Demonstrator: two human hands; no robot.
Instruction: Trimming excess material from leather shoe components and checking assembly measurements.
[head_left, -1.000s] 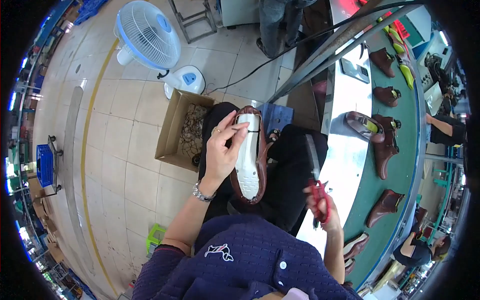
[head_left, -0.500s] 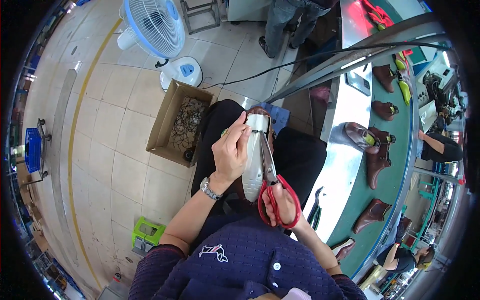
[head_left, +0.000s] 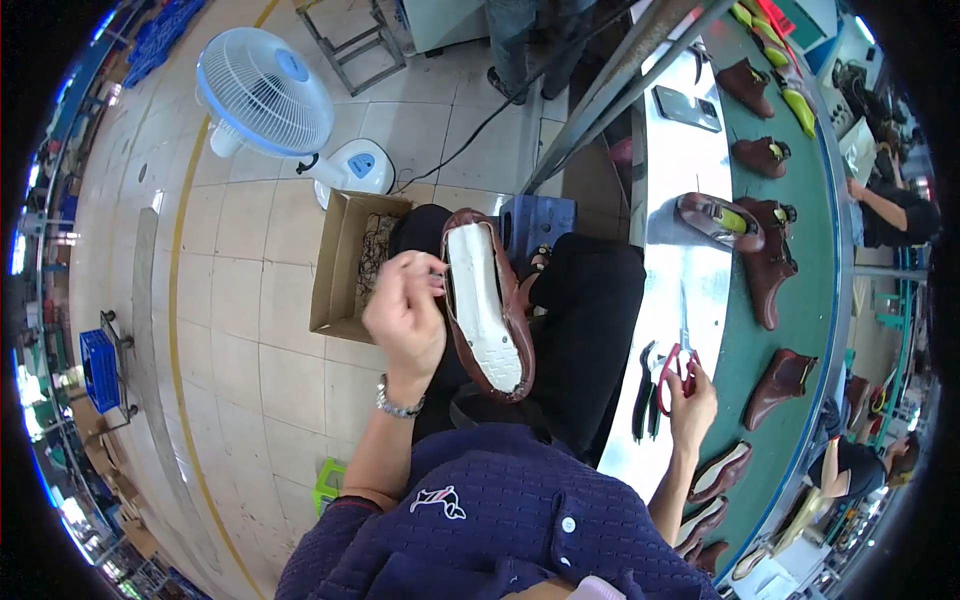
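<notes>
1. head view, place: the brown shoe (head_left: 490, 320) lies on the lap, against the dark trousers (head_left: 598, 300), bottom side up, its pale board (head_left: 474, 275) facing the person, the leather edge running around it.
2. head view, left hand: the left hand (head_left: 405, 310) has its fingers curled in toward one another right beside the shoe's left edge. they are blurred, so i cannot tell whether they pinch anything or touch the leather.
3. head view, right hand: the right hand (head_left: 693, 410) has its fingers on the red handles of the scissors (head_left: 683, 352), blades pointing away, over the metal bench (head_left: 672, 268); whether they rest on it is unclear. a black-handled tool (head_left: 646, 400) lies just beside.
4. head view, handling: the shoe looks fairly light, though anything filling it is hidden. the board should be stiff lengthwise, the leather sides softer and easily marked. smooth leather may slide on cloth.
5. head view, hold: best taken around both sides at the middle, palm under the upper, thumb on the board; the scissors by their handle loops, clear of the blades.
</notes>
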